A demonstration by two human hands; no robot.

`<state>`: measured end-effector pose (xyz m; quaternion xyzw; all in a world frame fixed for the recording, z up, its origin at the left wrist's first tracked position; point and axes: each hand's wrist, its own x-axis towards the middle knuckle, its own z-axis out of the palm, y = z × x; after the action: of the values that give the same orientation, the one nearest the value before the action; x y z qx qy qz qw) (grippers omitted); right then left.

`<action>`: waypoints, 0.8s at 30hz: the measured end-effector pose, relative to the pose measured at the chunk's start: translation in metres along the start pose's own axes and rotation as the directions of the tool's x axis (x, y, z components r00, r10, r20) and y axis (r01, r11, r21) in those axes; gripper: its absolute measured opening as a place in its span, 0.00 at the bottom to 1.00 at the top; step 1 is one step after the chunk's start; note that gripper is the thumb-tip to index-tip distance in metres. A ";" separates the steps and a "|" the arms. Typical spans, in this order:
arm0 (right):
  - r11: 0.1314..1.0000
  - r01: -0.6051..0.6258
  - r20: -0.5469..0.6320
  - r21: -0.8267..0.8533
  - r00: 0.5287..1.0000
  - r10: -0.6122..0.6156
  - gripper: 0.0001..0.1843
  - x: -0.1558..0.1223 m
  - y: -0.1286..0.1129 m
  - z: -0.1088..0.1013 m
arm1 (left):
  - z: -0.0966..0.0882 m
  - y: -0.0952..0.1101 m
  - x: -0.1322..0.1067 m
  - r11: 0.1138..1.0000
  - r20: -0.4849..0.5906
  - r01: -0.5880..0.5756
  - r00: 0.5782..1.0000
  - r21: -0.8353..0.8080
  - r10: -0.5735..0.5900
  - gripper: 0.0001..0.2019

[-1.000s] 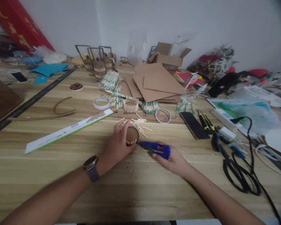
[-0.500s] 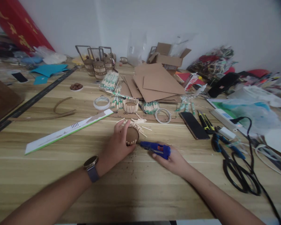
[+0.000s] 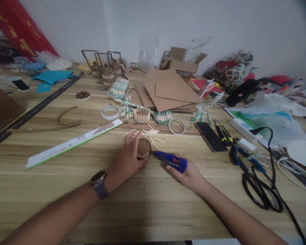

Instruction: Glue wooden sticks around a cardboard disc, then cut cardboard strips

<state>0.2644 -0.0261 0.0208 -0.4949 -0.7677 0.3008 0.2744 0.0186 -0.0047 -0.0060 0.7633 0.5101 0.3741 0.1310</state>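
Note:
My left hand grips a round cardboard base edged with short upright wooden sticks; its fingers curl around the left side. Along the right edge of the base, a stretch shows no sticks. My right hand is closed around a blue glue gun, whose nozzle points left at that bare edge. Whether the tip touches the cardboard I cannot tell. Loose wooden sticks lie just beyond the base. A similar stick-ringed cup stands behind them. Dark crumbs are scattered on the wood below the base.
Two tape rolls lie beyond my hands, with cardboard sheets farther back. On the right are a phone, utility knives, pliers, black scissors and a cable. Small lidded buckets stand at the back left.
The glue gun has shifted very slightly right and up along the base's edge. My left hand and the base stay nearly in place.

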 end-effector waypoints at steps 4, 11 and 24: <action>0.943 -0.260 0.038 0.208 0.966 0.257 0.23 -0.003 -0.001 -0.020 | 0.000 0.000 0.000 1.000 0.015 0.023 1.000 -0.016 -0.023 0.52; 0.654 -0.676 0.643 0.340 0.675 0.363 0.31 -0.006 -0.008 -0.047 | -0.001 0.001 0.000 1.000 0.008 0.018 1.000 0.007 -0.018 0.49; 0.774 -0.078 0.322 -0.629 0.879 0.351 0.20 0.039 -0.029 -0.053 | -0.001 -0.003 0.000 1.000 0.008 -0.007 1.000 -0.011 0.007 0.47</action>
<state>0.2718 0.0103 0.0825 -0.5651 -0.7998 0.1726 -0.1057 0.0161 -0.0034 -0.0069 0.7659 0.5047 0.3743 0.1361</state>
